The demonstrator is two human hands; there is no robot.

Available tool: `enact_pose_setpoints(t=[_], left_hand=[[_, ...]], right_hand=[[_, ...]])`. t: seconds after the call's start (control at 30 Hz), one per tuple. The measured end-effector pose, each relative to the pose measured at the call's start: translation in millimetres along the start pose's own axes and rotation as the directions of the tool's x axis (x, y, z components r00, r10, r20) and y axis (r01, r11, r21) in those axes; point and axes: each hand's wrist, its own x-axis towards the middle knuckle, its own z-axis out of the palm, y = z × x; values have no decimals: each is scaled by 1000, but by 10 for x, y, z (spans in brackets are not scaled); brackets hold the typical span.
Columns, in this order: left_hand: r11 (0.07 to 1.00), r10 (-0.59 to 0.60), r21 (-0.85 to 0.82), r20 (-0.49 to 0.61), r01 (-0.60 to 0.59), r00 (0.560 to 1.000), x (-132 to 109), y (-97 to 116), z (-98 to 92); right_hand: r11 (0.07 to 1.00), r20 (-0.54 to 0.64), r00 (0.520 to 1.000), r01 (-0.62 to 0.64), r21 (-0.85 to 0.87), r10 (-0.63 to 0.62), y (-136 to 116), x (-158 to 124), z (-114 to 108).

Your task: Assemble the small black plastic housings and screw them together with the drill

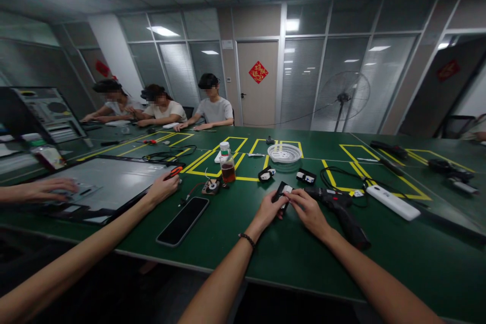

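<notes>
My left hand [270, 208], with a dark beaded bracelet on its wrist, is closed round a small black part [281, 190] with a white patch on top. The fingertips of my right hand [307, 208] are pinched together at the white patch, touching the same part. Two similar black-and-white parts lie just beyond my hands, one [267, 174] to the left and one [306, 176] to the right. A black power drill [343, 212] lies right beside my right hand.
A phone [183, 221], a small motor [211, 186] and a bottle [228, 164] are left of my hands. A white basket [284, 153] stands beyond; a white power strip [393, 202] lies right. A co-worker's hands work at a flat panel [114, 182] on the left. Three people sit across.
</notes>
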Motion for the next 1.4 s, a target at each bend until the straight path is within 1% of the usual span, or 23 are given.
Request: enact_pose_setpoints(t=[0.2, 0.33, 0.43, 0.5, 0.57, 0.6, 0.67, 0.7, 0.73, 0.77, 0.8, 0.83, 0.87, 0.9, 0.97, 1.0, 1.03, 1.1, 1.13, 1.2, 1.27, 1.33, 1.4], left_hand=[[1000, -4, -9, 2, 4, 1000, 18, -32, -9], [1000, -4, -7, -28, 4, 1000, 19, -49, -4], [1000, -3, 1, -61, 3, 998, 20, -55, -12], [1000, -6, -4, -97, 6, 995, 29, -60, -24], [1000, -20, -16, -145, 18, 989, 45, -67, -39], [999, -31, -24, -168, 28, 985, 56, -71, -47], [998, -51, -52, -220, 40, 974, 76, -81, -66], [996, -64, -74, -240, 48, 969, 85, -86, -75], [994, -79, -97, -258, 55, 963, 91, -91, -86], [991, -93, -116, -271, 63, 958, 95, -97, -96], [989, -103, -132, -282, 68, 954, 97, -102, -106], [987, -110, -143, -290, 70, 951, 97, -107, -115], [986, -112, -149, -294, 70, 949, 97, -112, -122], [986, -109, -151, -295, 67, 949, 96, -117, -127], [987, -103, -151, -291, 60, 951, 100, -128, -132], [987, -99, -152, -288, 57, 952, 104, -132, -132], [987, -94, -156, -288, 50, 953, 109, -137, -132], [985, -88, -168, -296, 39, 951, 122, -146, -131], [984, -89, -176, -303, 36, 949, 128, -151, -132], [982, -93, -187, -314, 34, 945, 135, -162, -136], [980, -95, -197, -321, 32, 942, 135, -173, -144], [978, -93, -208, -330, 24, 939, 130, -181, -150], [975, -104, -221, -335, 29, 936, 127, -184, -152]], right_hand=[[1000, -7, 1000, -4, 12, 4, 19, 10, -12], [1000, -8, 1000, -17, 14, 17, 1, 22, 0], [999, 40, 998, -42, -14, 42, -27, 52, -41], [993, 44, 995, -88, -76, 92, -6, 50, -159], [961, -32, 982, -191, -200, 189, 74, -9, -375], [921, -77, 964, -266, -284, 254, 133, -66, -514], [798, -137, 913, -402, -449, 383, 273, -226, -816], [716, -167, 871, -477, -511, 461, 345, -316, -961], [636, -161, 815, -543, -548, 557, 415, -401, -1090], [566, -131, 739, -605, -561, 660, 482, -475, -1196], [504, -74, 641, -664, -552, 764, 545, -530, -1275], [471, -13, 563, -703, -533, 826, 602, -565, -1328], [453, 25, 516, -727, -516, 856, 653, -581, -1357], [442, 44, 488, -744, -500, 871, 694, -580, -1370], [435, 50, 463, -782, -446, 885, 741, -556, -1366], [430, 57, 444, -816, -386, 894, 746, -547, -1361], [419, 81, 415, -860, -292, 906, 738, -548, -1359], [363, 169, 351, -931, -40, 921, 694, -589, -1363], [324, 216, 335, -942, 86, 917, 660, -629, -1368], [271, 259, 337, -927, 259, 905, 572, -727, -1385], [271, 238, 369, -892, 362, 898, 460, -819, -1407], [306, 181, 428, -831, 464, 886, 330, -865, -1435], [343, 101, 488, -732, 588, 867, 197, -842, -1460]])
